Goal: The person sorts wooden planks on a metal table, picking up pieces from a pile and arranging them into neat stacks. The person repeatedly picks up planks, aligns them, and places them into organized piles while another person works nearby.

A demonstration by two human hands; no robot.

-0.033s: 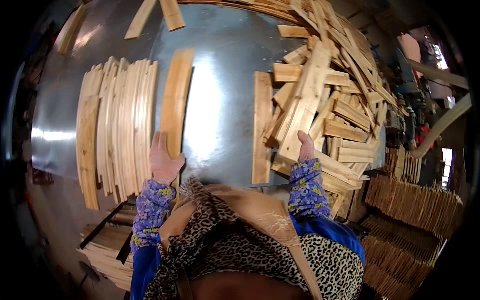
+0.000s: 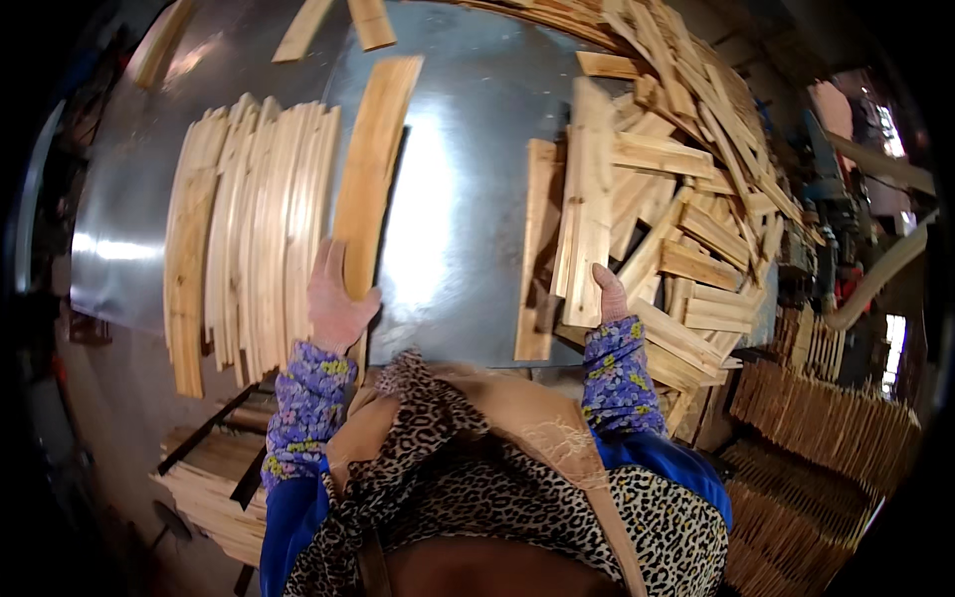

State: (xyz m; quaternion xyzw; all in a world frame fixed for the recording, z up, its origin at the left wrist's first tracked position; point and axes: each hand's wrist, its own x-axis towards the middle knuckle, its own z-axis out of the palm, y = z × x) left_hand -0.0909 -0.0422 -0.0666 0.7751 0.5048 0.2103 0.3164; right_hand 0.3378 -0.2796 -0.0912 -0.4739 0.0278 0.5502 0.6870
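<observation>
Boards point(image 2: 594, 179) at right have swung leftward. Beside the stack point(image 2: 254, 229), the left hand point(image 2: 338, 305) clamps a plank point(image 2: 373, 169) between thumb and fingers point(image 2: 326, 257); a slack grip might let it topple. The right hand point(image 2: 612, 296) seems clamped on those boards, fingers partly hidden; a low sweep could snag the pile point(image 2: 698, 264).

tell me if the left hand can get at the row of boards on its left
Probably yes: the row lies right beside the left hand with nothing visible between, though that hand appears taken up with a board.
</observation>
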